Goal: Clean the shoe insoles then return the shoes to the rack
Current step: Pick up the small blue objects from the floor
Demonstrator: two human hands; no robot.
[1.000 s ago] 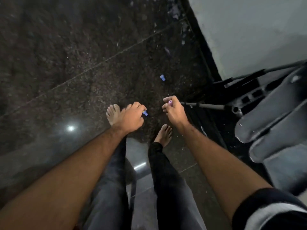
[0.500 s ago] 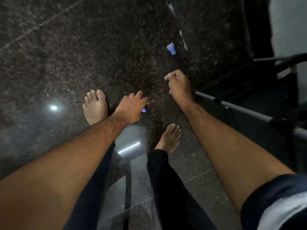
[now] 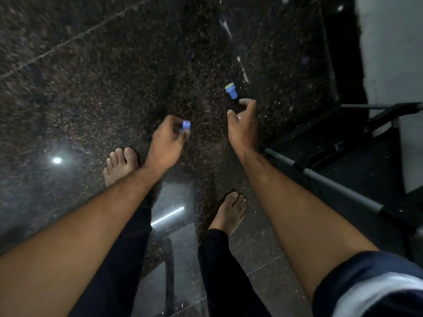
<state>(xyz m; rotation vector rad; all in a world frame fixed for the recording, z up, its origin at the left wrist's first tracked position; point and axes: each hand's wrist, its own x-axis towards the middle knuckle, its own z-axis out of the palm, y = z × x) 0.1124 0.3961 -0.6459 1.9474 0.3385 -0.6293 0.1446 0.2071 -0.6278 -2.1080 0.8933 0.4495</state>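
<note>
The left hand (image 3: 163, 145) pinches a blue cap (image 3: 185, 126) while the right hand (image 3: 242, 124), fingers loosely curled and empty, reaches for the blue piece (image 3: 231, 90) just beyond it and could knock it rolling away.

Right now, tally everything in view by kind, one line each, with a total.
Small blue plastic pieces: 2 (blue piece on the floor, blue piece in the left hand)
Hands: 2 (left hand, right hand)
Bare feet: 2 (left foot, right foot)
Metal bars: 1 (grey bar)
Total: 7
</note>
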